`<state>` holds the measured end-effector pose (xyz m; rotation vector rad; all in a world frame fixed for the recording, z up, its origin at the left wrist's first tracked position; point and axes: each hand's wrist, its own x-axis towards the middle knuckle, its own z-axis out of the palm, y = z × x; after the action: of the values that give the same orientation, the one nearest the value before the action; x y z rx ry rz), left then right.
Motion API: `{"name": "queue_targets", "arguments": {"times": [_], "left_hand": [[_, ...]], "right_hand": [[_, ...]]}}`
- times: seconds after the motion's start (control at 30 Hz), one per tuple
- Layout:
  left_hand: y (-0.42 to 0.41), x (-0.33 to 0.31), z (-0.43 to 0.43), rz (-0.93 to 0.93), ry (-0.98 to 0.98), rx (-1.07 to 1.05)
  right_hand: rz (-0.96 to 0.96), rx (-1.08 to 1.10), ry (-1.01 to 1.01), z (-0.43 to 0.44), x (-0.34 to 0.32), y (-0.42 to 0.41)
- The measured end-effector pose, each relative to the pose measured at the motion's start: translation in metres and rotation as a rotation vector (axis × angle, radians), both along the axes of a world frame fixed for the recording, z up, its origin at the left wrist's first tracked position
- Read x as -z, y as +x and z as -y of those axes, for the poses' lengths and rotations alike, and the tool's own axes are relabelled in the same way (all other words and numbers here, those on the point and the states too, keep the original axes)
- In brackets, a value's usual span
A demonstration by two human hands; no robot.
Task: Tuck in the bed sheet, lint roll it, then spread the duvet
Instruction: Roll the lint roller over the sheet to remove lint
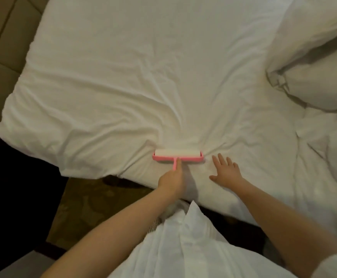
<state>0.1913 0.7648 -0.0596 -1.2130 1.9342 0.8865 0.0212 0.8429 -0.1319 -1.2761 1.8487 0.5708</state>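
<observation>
A white bed sheet [143,77] covers the mattress and is creased around the middle. A pink lint roller [178,155] with a white roll lies flat on the sheet near the bed's near edge. My left hand [171,181] grips its pink handle, forefinger stretched along it. My right hand [226,171] presses flat on the sheet just right of the roller, fingers spread. The white duvet [314,63] is bunched up at the right side of the bed.
Tiled floor [5,37] shows at the upper left beyond the bed's corner. Patterned carpet [87,207] lies between me and the bed. A dark piece of furniture [13,187] stands at the left. My white shirt [183,247] fills the bottom.
</observation>
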Motion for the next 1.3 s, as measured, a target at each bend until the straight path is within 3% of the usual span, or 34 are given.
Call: {"name": "queue_targets", "arguments": {"times": [0.1, 0.23, 0.37, 0.6, 0.87, 1.17, 1.3], "left_hand": [[0.021, -0.007, -0.022, -0.008, 0.039, 0.023], [0.037, -0.013, 0.002, -0.099, -0.082, 0.036], [0.058, -0.032, 0.017, -0.162, -0.223, 0.256], [0.052, -0.051, 0.018, -0.273, -0.109, 0.623], [-0.011, -0.061, -0.012, -0.257, -0.116, 0.885], [-0.096, -0.008, -0.048, -0.174, -0.168, 1.090], [-0.158, 0.021, -0.061, -0.342, -0.182, 1.186]], "right_hand": [[-0.011, 0.118, -0.015, -0.012, -0.011, 0.012], [0.008, 0.346, -0.022, -0.024, -0.020, 0.037], [-0.008, 0.558, -0.078, -0.040, -0.039, 0.076], [-0.012, 0.777, -0.210, -0.072, -0.088, 0.132], [-0.074, 1.022, -0.260, -0.135, -0.125, 0.104], [-0.085, 1.338, -0.278, -0.160, -0.075, 0.083], [-0.176, 1.471, -0.339, -0.160, -0.029, 0.066]]}}
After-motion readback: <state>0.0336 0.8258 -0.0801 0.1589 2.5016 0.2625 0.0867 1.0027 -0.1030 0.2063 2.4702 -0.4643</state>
